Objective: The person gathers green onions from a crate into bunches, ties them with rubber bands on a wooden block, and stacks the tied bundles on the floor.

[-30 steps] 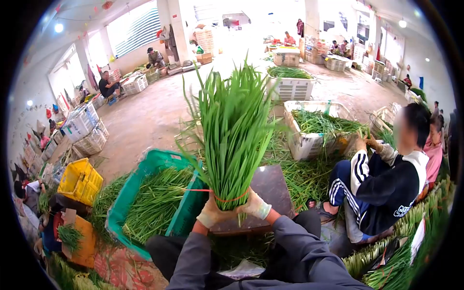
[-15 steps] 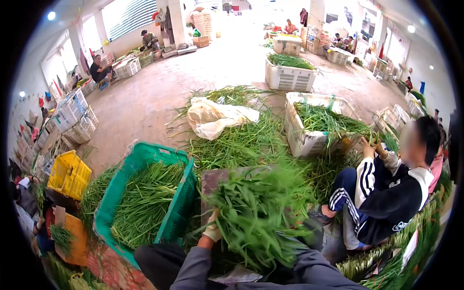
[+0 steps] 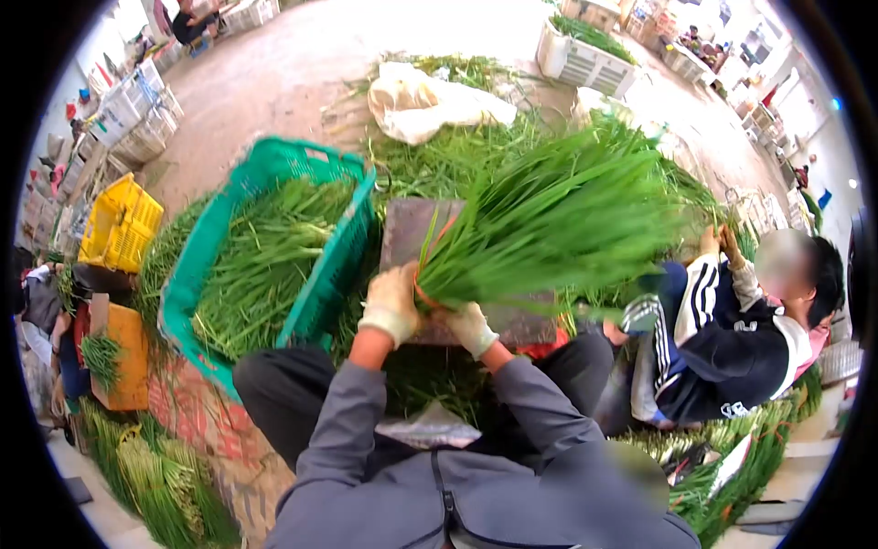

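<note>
At the bottom centre of the frame is the wearer's grey jacket (image 3: 393, 508), its sleeves running up to two pale-gloved hands. The left hand (image 3: 393, 300) is closed around the stem end of a bunch of long green leaves (image 3: 562, 224), beside the reddish band (image 3: 422, 291) that ties it. The right hand (image 3: 466, 328) is at the base of the same stems, fingers partly hidden under them; I cannot tell how firmly it grips. The bunch slants from the centre toward the upper right, its leaf ends blurred, above a low dark counter (image 3: 402, 229).

Stacked green bundles (image 3: 165, 485) lie in the lower left corner. Left of the counter stands a green crate (image 3: 346, 261), tilted in the view and heaped with loose greens (image 3: 265, 265). At the right of the frame sits a co-worker in a black-and-white top (image 3: 732, 352), both hands raised in front.

Toward the left edge are an orange box (image 3: 133, 357) and, above it, a yellow crate (image 3: 137, 240). Beyond the counter, a whitish sheet (image 3: 430, 105) lies on scattered leaves (image 3: 457, 156). Farther off, at the upper right, stands a white crate (image 3: 585, 64) of greens.
</note>
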`<state>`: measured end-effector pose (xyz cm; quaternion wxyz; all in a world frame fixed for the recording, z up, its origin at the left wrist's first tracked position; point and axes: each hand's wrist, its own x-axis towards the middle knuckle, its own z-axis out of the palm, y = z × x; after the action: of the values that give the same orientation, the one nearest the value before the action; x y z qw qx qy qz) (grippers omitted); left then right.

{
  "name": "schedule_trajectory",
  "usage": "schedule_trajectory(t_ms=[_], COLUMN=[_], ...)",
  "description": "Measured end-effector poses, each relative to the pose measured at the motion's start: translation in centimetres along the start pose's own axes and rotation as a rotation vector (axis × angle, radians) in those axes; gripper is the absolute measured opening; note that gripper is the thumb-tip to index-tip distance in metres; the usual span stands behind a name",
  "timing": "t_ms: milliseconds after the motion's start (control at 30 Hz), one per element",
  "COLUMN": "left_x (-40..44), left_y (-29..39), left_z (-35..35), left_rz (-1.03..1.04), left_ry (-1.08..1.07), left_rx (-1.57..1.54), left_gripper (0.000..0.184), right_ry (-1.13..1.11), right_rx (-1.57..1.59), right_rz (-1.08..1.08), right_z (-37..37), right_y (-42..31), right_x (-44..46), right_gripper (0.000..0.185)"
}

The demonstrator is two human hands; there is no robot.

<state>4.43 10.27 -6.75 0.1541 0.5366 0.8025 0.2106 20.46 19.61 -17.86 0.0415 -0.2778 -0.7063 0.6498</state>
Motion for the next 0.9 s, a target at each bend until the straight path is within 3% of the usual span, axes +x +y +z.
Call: schedule_trajectory(t_ms=[33, 100, 133, 200, 267, 300, 333, 400, 467, 533, 600, 733, 800, 867, 900], left_x=[0.6, 1.3, 1.6, 1.3, 0.8, 1.4, 1.8, 0.9, 1.3, 0.6, -0.1, -1.2, -0.4, -0.1, -0.3], left_y=[0.0, -1.6, -2.6, -2.4, -3.8, -4.7, -9.1, -8.4, -11.9, -12.9, -12.6, -11.1, -13.7, -12.4, -11.6], left_z=[0.7, 4.7, 6.9, 7.5, 6.6, 5.3, 8.1, 2.9, 3.3, 2.9, 4.0, 5.8, 10.2, 12.4, 13.1], left_rz=[-0.063, -0.137, -0.152, -0.161, -0.035, -0.018, 0.103, -0.072, -0.247, -0.314, -0.315, -0.251, -0.252, -0.457, -0.500], left_ry=[-0.051, -0.114, -0.127, -0.214, -0.166, -0.249, -0.092, 0.047, 0.315, 0.477, 0.505, 0.422, 0.523, 0.393, 0.380], left_rx=[0.108, 0.273, 0.324, 0.371, 0.240, 0.019, -0.282, -0.552, -0.906, -0.869, -0.804, -0.399, -0.643, -1.065, -1.055], left_gripper=[0.071, 0.076, 0.080, 0.099, 0.103, 0.111, 0.110, 0.091, 0.069, 0.060, 0.055, 0.046, 0.052, 0.057, 0.064], right_ry=[0.001, 0.502, 0.621, 0.525, 0.508, 0.485, 0.458, 0.490, 0.514, 0.522, 0.765, 0.839, 0.816, 0.790, 0.767], right_rx=[0.004, 0.285, 0.131, 0.363, 0.330, 0.341, 0.350, 0.252, 0.305, 0.394, -0.166, -0.182, -0.202, -0.224, -0.204], right_rz=[0.019, 0.030, -0.056, 0.150, 0.160, 0.217, 0.267, 0.188, 0.206, 0.251, -0.014, -0.087, -0.060, -0.035, -0.031], right_z=[1.3, 4.4, 5.2, 5.9, 5.6, 5.2, 4.6, 4.1, 4.2, 4.4, 4.4, 3.8, 3.9, 4.0, 4.1], right_y=[0.9, 2.5, 3.7, 6.1, 5.2, 4.6, 4.2, 4.6, 4.7, 5.8, 6.4, 3.9, 3.9, 4.7, 4.6], right_x=[-0.6, -1.0, -1.5, -1.9, -3.2, -3.5, -3.3, -3.1, -3.1, -2.5, -1.8, -1.6, -1.3, -0.9, -0.9], right_gripper=[0.049, 0.043, 0.040, 0.038, 0.035, 0.032, 0.029, 0.025, 0.022, 0.020, 0.020, 0.022, 0.022, 0.022, 0.023])
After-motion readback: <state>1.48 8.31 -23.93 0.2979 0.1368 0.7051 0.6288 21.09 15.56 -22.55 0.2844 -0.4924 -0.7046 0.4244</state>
